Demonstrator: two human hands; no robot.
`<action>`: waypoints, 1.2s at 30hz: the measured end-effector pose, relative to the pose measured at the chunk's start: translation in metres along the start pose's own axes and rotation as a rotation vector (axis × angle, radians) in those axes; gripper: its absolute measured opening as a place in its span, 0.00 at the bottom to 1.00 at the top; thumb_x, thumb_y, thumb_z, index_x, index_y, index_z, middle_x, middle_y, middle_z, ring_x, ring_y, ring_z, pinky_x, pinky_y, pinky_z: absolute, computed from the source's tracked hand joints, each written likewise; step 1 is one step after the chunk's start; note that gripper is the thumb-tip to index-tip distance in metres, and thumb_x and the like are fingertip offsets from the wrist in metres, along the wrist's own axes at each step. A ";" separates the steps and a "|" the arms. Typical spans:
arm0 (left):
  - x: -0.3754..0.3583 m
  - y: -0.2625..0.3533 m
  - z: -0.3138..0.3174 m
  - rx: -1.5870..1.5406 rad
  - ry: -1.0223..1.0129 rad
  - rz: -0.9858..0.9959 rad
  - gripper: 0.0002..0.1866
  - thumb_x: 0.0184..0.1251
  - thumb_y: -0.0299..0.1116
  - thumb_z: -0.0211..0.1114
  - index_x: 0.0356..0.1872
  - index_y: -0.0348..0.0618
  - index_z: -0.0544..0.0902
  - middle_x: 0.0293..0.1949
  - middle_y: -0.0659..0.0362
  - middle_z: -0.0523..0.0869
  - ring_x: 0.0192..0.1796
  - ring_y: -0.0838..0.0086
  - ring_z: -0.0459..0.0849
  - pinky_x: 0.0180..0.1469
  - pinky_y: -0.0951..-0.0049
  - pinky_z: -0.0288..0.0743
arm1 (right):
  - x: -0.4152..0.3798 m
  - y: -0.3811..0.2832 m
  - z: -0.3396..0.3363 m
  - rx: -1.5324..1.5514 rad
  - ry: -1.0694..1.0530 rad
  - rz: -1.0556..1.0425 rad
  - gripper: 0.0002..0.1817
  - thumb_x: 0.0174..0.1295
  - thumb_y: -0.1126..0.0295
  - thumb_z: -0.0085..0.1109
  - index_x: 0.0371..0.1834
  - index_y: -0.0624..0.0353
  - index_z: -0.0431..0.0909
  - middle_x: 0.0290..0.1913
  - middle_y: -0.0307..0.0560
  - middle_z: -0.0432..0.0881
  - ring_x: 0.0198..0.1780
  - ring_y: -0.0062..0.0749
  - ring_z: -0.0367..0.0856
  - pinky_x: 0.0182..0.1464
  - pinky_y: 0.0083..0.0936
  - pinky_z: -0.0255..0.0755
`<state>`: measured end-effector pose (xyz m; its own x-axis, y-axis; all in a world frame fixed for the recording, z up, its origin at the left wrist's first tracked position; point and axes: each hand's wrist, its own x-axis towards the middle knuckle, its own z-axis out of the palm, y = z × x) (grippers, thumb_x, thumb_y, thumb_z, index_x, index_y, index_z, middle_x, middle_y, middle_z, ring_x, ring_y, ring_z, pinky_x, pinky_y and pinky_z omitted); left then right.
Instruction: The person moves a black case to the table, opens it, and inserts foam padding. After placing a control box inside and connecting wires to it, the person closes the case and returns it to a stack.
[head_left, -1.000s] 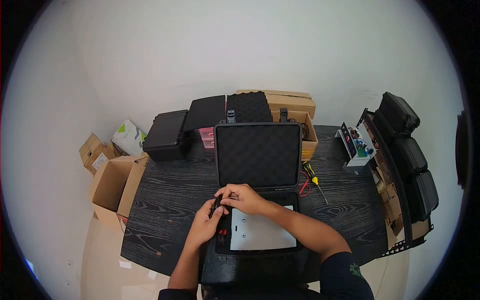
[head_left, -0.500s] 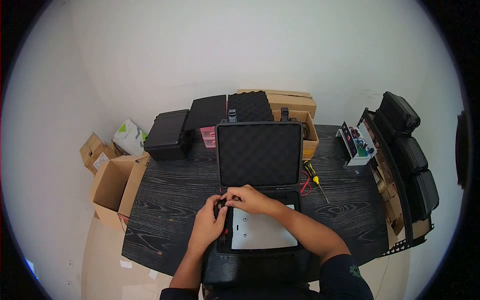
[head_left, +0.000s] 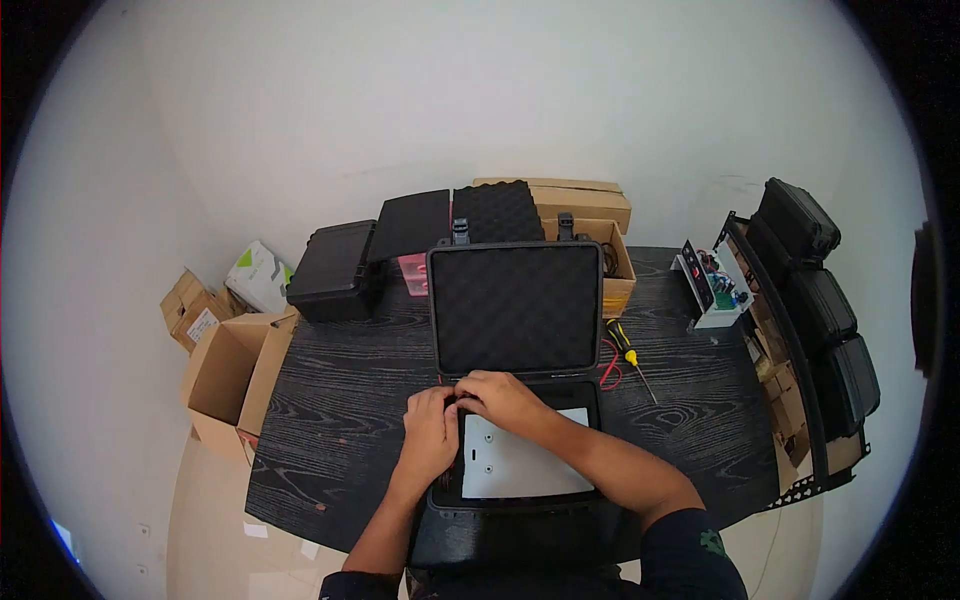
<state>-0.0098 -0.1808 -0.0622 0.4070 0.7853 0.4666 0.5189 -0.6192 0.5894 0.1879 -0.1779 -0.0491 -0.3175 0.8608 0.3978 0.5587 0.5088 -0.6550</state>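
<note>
An open black hard case [head_left: 598, 420] sits at the table's front, its lid [head_left: 515, 310] raised and lined with dark foam. A light grey metal panel [head_left: 520, 465] with small holes lies inside. Over the case's far left corner, my left hand [head_left: 430, 435] has its fingers bent and closed. My right hand [head_left: 500, 400] reaches across the panel, and its pinched fingertips meet the left fingers there. Whatever lies between the fingers is hidden by the hands.
Right of the case lie a yellow-black screwdriver [head_left: 622, 345] and a red cable [head_left: 608, 375]. A white unit with a circuit board [head_left: 722, 295] stands near a rack [head_left: 815, 420] holding black cases. Behind are cardboard boxes [head_left: 590, 195]; left, a closed black case [head_left: 335, 265] and an open carton [head_left: 225, 375].
My left hand has turned over toward the right, so its back now covers the dark item that showed between the hands. My right hand has barely moved.
</note>
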 end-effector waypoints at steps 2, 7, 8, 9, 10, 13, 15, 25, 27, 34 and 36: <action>-0.002 0.004 0.000 0.048 -0.031 -0.063 0.11 0.81 0.31 0.57 0.56 0.38 0.82 0.58 0.47 0.83 0.63 0.47 0.77 0.66 0.47 0.68 | 0.000 -0.004 0.000 -0.010 0.006 0.058 0.08 0.69 0.69 0.70 0.44 0.62 0.87 0.43 0.55 0.87 0.46 0.55 0.89 0.49 0.45 0.82; -0.002 0.000 0.006 0.169 -0.038 -0.033 0.12 0.81 0.34 0.59 0.55 0.39 0.82 0.58 0.50 0.83 0.64 0.51 0.76 0.64 0.46 0.65 | -0.003 0.005 0.002 -0.126 -0.035 0.026 0.08 0.69 0.69 0.68 0.44 0.62 0.87 0.44 0.54 0.87 0.47 0.55 0.89 0.50 0.46 0.83; -0.002 0.000 0.007 0.206 -0.038 -0.014 0.12 0.80 0.35 0.59 0.54 0.40 0.83 0.57 0.51 0.83 0.64 0.53 0.76 0.63 0.46 0.65 | -0.004 0.004 0.001 -0.140 -0.040 0.027 0.08 0.68 0.69 0.68 0.44 0.62 0.87 0.44 0.53 0.87 0.47 0.55 0.89 0.50 0.46 0.83; -0.001 0.002 0.006 0.241 -0.054 -0.004 0.12 0.80 0.36 0.60 0.52 0.40 0.84 0.56 0.51 0.83 0.63 0.53 0.76 0.63 0.47 0.65 | -0.006 0.003 0.002 -0.166 -0.026 0.019 0.07 0.67 0.70 0.68 0.43 0.62 0.88 0.43 0.53 0.87 0.46 0.54 0.89 0.50 0.45 0.83; 0.000 0.006 0.003 0.274 -0.070 0.007 0.12 0.79 0.36 0.61 0.51 0.40 0.84 0.55 0.51 0.83 0.61 0.53 0.76 0.62 0.47 0.65 | -0.008 0.003 0.004 -0.192 -0.012 0.013 0.07 0.66 0.70 0.69 0.42 0.61 0.88 0.42 0.52 0.86 0.44 0.53 0.89 0.49 0.45 0.83; 0.002 0.010 0.001 0.365 -0.120 0.026 0.11 0.79 0.36 0.61 0.48 0.40 0.85 0.52 0.51 0.81 0.59 0.53 0.75 0.60 0.47 0.65 | -0.010 -0.002 0.003 -0.269 0.037 0.021 0.05 0.65 0.70 0.68 0.37 0.60 0.89 0.40 0.51 0.85 0.44 0.50 0.88 0.48 0.44 0.83; 0.005 0.009 0.003 0.409 -0.139 0.036 0.11 0.79 0.36 0.60 0.47 0.39 0.85 0.50 0.51 0.80 0.57 0.53 0.75 0.60 0.47 0.65 | -0.010 -0.004 0.000 -0.323 0.044 0.030 0.06 0.65 0.70 0.66 0.34 0.59 0.89 0.41 0.50 0.84 0.45 0.49 0.87 0.49 0.44 0.84; 0.007 0.001 0.013 0.410 -0.059 0.152 0.13 0.74 0.35 0.64 0.49 0.36 0.80 0.62 0.44 0.79 0.65 0.49 0.74 0.67 0.44 0.63 | -0.007 -0.025 -0.041 -0.248 0.269 -0.107 0.03 0.61 0.73 0.69 0.31 0.58 0.88 0.38 0.45 0.87 0.41 0.45 0.87 0.44 0.37 0.83; 0.005 0.000 0.011 0.382 -0.052 0.166 0.13 0.74 0.34 0.65 0.49 0.35 0.80 0.65 0.42 0.77 0.68 0.47 0.73 0.68 0.43 0.62 | 0.005 -0.029 -0.083 -0.099 0.573 -0.169 0.01 0.61 0.74 0.68 0.32 0.58 0.86 0.32 0.48 0.85 0.36 0.46 0.88 0.41 0.40 0.82; 0.002 0.005 0.009 0.366 -0.137 0.093 0.22 0.77 0.41 0.60 0.62 0.36 0.78 0.73 0.40 0.71 0.78 0.44 0.66 0.76 0.39 0.56 | 0.016 0.114 -0.240 -0.381 0.889 0.329 0.10 0.74 0.68 0.61 0.39 0.60 0.88 0.44 0.49 0.87 0.44 0.35 0.85 0.46 0.36 0.79; 0.001 0.002 0.011 0.404 -0.120 0.113 0.24 0.76 0.43 0.63 0.64 0.36 0.79 0.73 0.41 0.72 0.78 0.44 0.67 0.75 0.40 0.58 | 0.024 0.148 -0.255 -0.751 0.586 0.458 0.12 0.76 0.65 0.59 0.46 0.59 0.91 0.61 0.55 0.87 0.62 0.42 0.85 0.59 0.46 0.81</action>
<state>0.0000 -0.1814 -0.0676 0.5504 0.7222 0.4189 0.7090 -0.6692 0.2222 0.4584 -0.0850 0.0273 0.3510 0.7251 0.5926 0.9260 -0.1745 -0.3349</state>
